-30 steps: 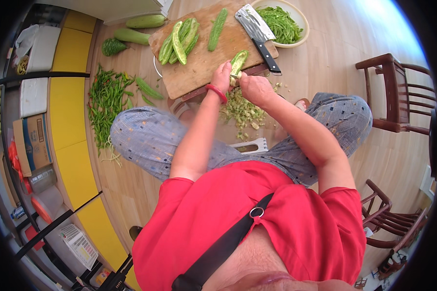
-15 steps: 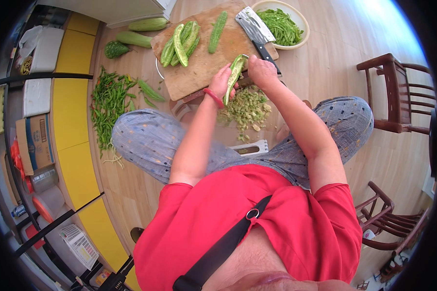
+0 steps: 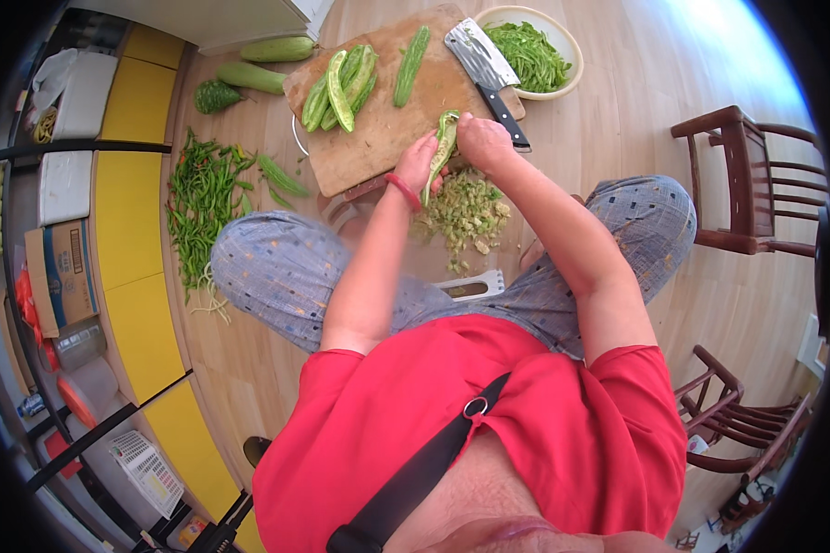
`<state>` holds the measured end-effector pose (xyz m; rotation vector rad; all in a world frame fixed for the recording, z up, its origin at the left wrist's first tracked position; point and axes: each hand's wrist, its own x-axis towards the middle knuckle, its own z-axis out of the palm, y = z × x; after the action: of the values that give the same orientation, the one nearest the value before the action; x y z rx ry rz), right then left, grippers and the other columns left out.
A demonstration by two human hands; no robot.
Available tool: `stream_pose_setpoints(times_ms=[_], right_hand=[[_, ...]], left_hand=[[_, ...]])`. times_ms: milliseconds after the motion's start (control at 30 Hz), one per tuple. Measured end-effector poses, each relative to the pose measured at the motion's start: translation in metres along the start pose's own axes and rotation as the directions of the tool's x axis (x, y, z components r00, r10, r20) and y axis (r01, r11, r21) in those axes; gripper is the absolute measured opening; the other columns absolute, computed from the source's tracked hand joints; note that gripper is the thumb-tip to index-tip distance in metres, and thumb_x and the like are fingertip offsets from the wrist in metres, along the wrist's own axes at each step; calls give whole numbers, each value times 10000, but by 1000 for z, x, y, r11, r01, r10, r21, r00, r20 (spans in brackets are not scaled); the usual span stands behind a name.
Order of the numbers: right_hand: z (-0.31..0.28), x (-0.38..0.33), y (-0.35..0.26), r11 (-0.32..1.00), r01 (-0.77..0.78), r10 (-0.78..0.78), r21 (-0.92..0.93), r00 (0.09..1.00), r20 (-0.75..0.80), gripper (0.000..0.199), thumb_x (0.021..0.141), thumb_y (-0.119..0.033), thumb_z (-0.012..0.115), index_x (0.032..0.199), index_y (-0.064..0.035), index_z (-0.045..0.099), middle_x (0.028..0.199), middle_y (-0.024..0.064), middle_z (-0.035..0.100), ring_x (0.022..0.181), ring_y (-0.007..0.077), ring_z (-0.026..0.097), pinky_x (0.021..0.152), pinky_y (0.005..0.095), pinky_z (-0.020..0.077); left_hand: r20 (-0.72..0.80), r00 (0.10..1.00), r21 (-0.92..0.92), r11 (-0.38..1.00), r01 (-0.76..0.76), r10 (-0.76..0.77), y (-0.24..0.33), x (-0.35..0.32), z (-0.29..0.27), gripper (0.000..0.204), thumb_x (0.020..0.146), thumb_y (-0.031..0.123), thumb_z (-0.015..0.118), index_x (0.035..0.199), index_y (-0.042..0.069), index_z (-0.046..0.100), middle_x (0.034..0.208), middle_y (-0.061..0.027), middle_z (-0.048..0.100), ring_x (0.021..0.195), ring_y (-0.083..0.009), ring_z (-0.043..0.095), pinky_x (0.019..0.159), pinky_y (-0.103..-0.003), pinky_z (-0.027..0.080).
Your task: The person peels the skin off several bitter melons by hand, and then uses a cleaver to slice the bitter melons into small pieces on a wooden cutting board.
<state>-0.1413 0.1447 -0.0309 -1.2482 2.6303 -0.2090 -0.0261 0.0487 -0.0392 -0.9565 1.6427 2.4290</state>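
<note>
Green, bumpy, elongated gourd half is held in the left hand, head view, near the pale, crumbly pulp pile. Right hand at its upper end; can't tell its grip. Probably seed scraping: brace shell, stroke shallow.

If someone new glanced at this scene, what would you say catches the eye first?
The bright red shirt across the lower middle would likely draw the eye first. Higher up, the left hand holds a halved green gourd, with the right hand beside its upper part. Beyond them, a cleaver lies along the right side of a wooden board.
</note>
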Motion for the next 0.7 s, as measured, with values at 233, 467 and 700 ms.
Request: stream_pose_setpoints(times_ms=[233,467,700], right_hand=[[-1,-24,-9,991,132,-132,16,991,5,162,802,-150,443,787,-11,523,677,185,619,650,305,633,581,398,503],[-7,-9,7,998,1,3,66,998,-62,215,812,-143,396,765,-8,556,711,193,622,708,323,630,636,412,495],[-3,-14,0,980,176,-178,95,984,17,194,792,-148,422,758,-4,549,696,205,611,692,338,621,628,425,489]], left_hand=[[-67,997,-62,998,21,-26,-11,11,-8,363,928,312,338,1255,180,424,568,-51,501,344,-110,410,302,-235,338],[-51,999,-13,1000,4,-5,-1,3,0,317,931,297,336,1165,142,484,586,-39,512,381,-106,443,329,-216,356],[-17,1000,-34,999,14,-15,-2,7,-11,315,930,321,336,1132,128,482,605,-53,530,371,-110,437,312,-220,345]])
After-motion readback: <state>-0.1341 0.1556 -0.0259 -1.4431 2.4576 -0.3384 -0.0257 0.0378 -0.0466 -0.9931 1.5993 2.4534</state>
